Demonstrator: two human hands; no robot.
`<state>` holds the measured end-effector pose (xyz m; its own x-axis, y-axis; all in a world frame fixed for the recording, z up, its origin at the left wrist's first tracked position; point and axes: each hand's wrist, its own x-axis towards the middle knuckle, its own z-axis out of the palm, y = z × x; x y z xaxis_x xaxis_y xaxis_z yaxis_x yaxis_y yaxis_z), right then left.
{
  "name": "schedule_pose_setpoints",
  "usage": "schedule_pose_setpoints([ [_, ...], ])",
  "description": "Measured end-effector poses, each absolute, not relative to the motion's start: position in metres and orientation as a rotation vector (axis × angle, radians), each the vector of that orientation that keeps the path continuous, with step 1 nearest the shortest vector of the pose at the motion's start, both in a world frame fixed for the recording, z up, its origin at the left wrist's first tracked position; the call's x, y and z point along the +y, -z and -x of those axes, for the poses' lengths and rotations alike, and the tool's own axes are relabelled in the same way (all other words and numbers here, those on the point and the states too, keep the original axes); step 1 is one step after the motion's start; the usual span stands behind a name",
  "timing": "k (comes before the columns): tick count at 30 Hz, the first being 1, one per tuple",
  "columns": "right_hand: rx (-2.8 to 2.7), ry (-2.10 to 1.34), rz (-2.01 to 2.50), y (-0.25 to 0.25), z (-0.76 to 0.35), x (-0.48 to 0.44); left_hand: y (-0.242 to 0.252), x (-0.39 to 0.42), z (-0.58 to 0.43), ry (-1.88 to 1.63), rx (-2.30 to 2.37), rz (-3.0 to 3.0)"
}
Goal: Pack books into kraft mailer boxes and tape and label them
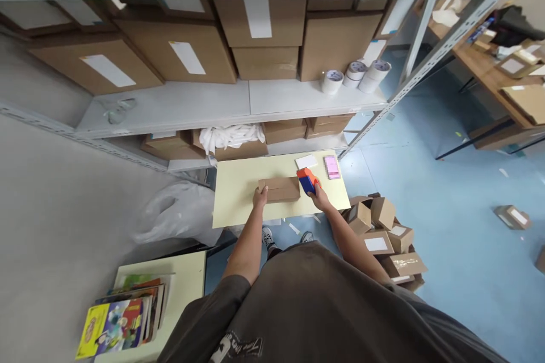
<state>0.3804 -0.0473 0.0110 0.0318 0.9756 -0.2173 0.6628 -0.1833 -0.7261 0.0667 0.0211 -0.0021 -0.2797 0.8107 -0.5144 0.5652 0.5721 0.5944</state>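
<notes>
A closed brown cardboard box (281,189) lies on the pale yellow table (232,204). My left hand (260,197) grips its left end, thumb on top. In my right hand (319,197) is an orange and blue tape dispenser (307,180), held by its handle at the box's right end. Whether the dispenser touches the box, I cannot tell. Behind it, a white pad or stack of paper (306,161) and a phone with a pink screen (331,167) rest near the table's back edge.
A metal shelf (204,105) carrying cardboard boxes and tape rolls (332,81) rises behind the table. Small boxes (377,243) are heaped on the floor at right. A plastic bag (174,212) lies at left, with books (123,317) on a second table.
</notes>
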Motion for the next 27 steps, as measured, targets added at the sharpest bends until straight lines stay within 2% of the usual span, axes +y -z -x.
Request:
schedule_pose_setpoints([
  [5,-1.775,-1.148,1.717,-0.069,-0.338,-0.019,0.0,0.017,-0.062,-0.395,1.877,-1.079],
  [8,-1.799,-1.297,1.635,-0.085,-0.322,-0.005,0.002,0.016,-0.059,-0.414,1.838,-1.049],
  [12,-1.769,-1.492,1.568,-0.085,-0.324,0.009,0.008,0.018,-0.056,-0.404,1.812,-1.016],
  [19,-1.828,-1.595,1.604,-0.09,-0.349,0.03,0.001,0.013,-0.053,-0.395,1.892,-1.056],
  [23,-1.861,-1.626,1.567,-0.09,-0.345,0.035,-0.019,0.01,-0.055,-0.63,2.023,-1.219],
  [27,-1.831,-1.685,1.491,-0.083,-0.344,0.03,-0.036,0.014,-0.064,-0.745,1.606,-1.22],
])
